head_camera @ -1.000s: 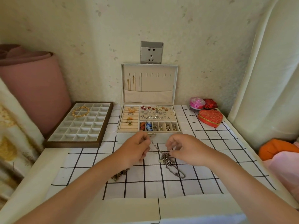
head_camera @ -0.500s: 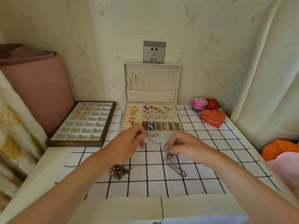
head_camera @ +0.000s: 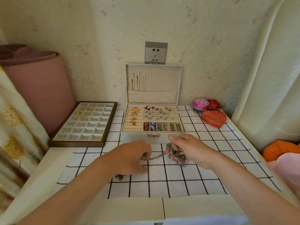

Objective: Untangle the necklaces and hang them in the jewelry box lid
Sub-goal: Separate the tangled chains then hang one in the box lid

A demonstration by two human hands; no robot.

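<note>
Left hand (head_camera: 132, 157): I found it clenched, pinching one end of a silver chain (head_camera: 156, 157).
Right hand (head_camera: 190, 147): I noted it grasping the chain tangle (head_camera: 177, 155), just in front of the jewelry box (head_camera: 138, 138).
Silver chain: it ran between both hands, above the checked cloth (head_camera: 162, 179).
Lid (head_camera: 162, 85): it stood upright and open, with gold necklaces (head_camera: 134, 82) hanging at its left hooks.
Pendant (head_camera: 120, 177): it lay on the cloth, by my left wrist.
</note>
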